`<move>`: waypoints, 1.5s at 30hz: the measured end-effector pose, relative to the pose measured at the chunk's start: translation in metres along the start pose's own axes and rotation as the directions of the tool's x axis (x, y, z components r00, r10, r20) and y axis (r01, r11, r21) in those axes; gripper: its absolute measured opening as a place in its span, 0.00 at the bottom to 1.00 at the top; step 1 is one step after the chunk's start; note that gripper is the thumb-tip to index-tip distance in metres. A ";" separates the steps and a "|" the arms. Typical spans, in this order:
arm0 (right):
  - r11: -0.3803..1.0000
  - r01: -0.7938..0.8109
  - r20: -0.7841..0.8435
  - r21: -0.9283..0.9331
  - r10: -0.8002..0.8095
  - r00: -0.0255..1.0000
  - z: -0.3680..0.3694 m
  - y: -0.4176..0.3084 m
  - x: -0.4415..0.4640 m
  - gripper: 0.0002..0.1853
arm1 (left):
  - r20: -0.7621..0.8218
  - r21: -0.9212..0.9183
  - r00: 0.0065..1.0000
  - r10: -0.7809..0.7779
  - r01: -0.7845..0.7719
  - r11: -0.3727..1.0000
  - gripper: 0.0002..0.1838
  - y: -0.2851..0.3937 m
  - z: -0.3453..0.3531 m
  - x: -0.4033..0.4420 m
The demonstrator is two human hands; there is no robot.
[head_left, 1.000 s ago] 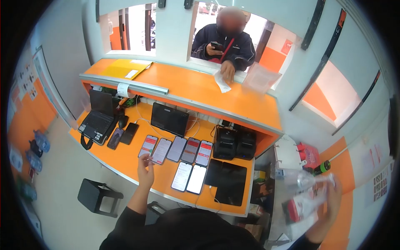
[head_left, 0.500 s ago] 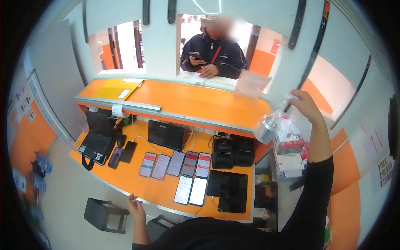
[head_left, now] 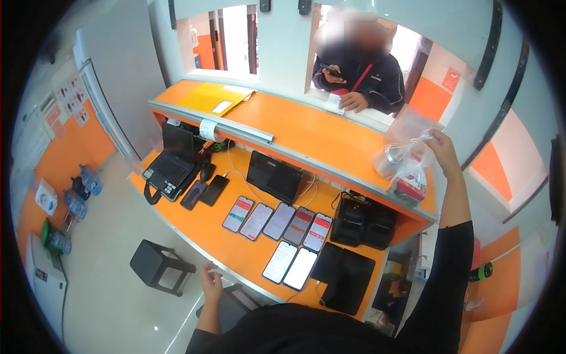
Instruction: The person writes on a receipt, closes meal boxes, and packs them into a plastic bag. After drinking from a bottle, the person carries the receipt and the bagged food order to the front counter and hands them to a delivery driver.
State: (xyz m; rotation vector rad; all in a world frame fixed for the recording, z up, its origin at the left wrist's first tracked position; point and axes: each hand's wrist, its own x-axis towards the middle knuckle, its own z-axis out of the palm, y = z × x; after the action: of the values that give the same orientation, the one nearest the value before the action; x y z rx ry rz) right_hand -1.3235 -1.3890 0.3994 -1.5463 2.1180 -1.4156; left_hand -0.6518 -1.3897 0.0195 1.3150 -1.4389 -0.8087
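Note:
My right hand (head_left: 445,152), raised at the far right, has its fingers closed on the gathered neck of a clear plastic bag (head_left: 414,148). Through the film show a silvery metal cylinder, perhaps a can or cup, and a red and white box (head_left: 411,185). The bag is at the right end of the orange upper counter (head_left: 306,141); whether it rests there or hangs, I cannot tell. My left hand (head_left: 212,284) is low beside the desk's front edge, with nothing in it and its fingers loosely apart. Several phones (head_left: 279,222) lie on the desk nearest to it.
A laptop (head_left: 171,159), a small dark screen (head_left: 273,176), black devices (head_left: 362,221) and a dark tablet (head_left: 348,280) stand or lie on the desk. Behind the window opening, a person (head_left: 359,76) holds a phone. A black stool (head_left: 159,266) stands on the floor at left.
My right hand has brought the bag from beside the counter to its right end. My view has turned, so the desk and person appear shifted. The left hand stays low and free.

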 end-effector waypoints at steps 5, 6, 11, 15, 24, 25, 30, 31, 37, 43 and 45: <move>0.998 0.065 0.025 0.024 -0.065 0.998 0.005 0.017 0.003 0.18 | 0.034 0.093 0.999 0.001 -0.004 0.996 0.21 0.004 0.010 0.003; 0.991 0.130 0.001 -0.012 -0.130 0.992 0.008 0.014 0.001 0.19 | 0.030 0.104 0.999 -0.010 0.007 0.995 0.21 0.001 0.014 0.005; 0.948 0.219 -0.201 -0.232 -0.267 0.942 0.024 0.005 -0.026 0.28 | 0.077 0.138 0.996 -0.050 0.039 0.990 0.20 0.007 0.033 0.017; 0.929 0.335 -0.341 -0.159 -0.370 0.864 0.029 0.036 -0.048 0.30 | 0.086 0.185 0.996 0.017 -0.033 0.982 0.21 -0.004 0.047 0.026; 0.877 -0.119 -0.318 0.465 0.291 0.902 0.036 0.152 -0.084 0.36 | 0.021 0.419 0.991 0.130 -0.127 0.899 0.23 -0.029 0.065 0.041; 0.871 -0.104 -0.323 0.480 0.286 0.902 0.036 0.152 -0.085 0.35 | 0.026 0.415 0.990 0.137 -0.135 0.900 0.23 -0.032 0.068 0.042; 0.842 -0.093 -0.311 0.532 0.296 0.903 0.031 0.159 -0.085 0.35 | -0.047 0.717 0.997 0.061 -0.009 0.698 0.27 -0.037 0.083 0.041; 0.807 -0.080 -0.324 0.585 0.323 0.889 0.029 0.161 -0.086 0.35 | 0.001 0.771 0.999 0.047 -0.030 0.636 0.28 -0.036 0.085 0.041; 0.753 -0.050 -0.369 0.656 0.378 0.849 0.026 0.171 -0.087 0.32 | -0.015 0.761 1.000 0.018 0.000 0.649 0.27 -0.019 0.087 0.043; 0.815 -0.051 -0.416 0.577 0.347 0.840 0.028 0.174 -0.088 0.24 | -0.035 0.731 0.997 0.075 -0.026 0.681 0.28 -0.021 0.087 0.042; 0.847 -0.054 -0.428 0.528 0.320 0.845 0.028 0.173 -0.089 0.23 | -0.031 0.728 0.996 0.084 -0.035 0.685 0.28 -0.023 0.086 0.041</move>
State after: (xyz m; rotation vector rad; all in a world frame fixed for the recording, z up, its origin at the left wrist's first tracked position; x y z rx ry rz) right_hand -1.3797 -1.3304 0.2202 -0.7924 1.8245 -2.2426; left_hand -0.7230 -1.4461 -0.0181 1.8445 -1.8313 -0.1039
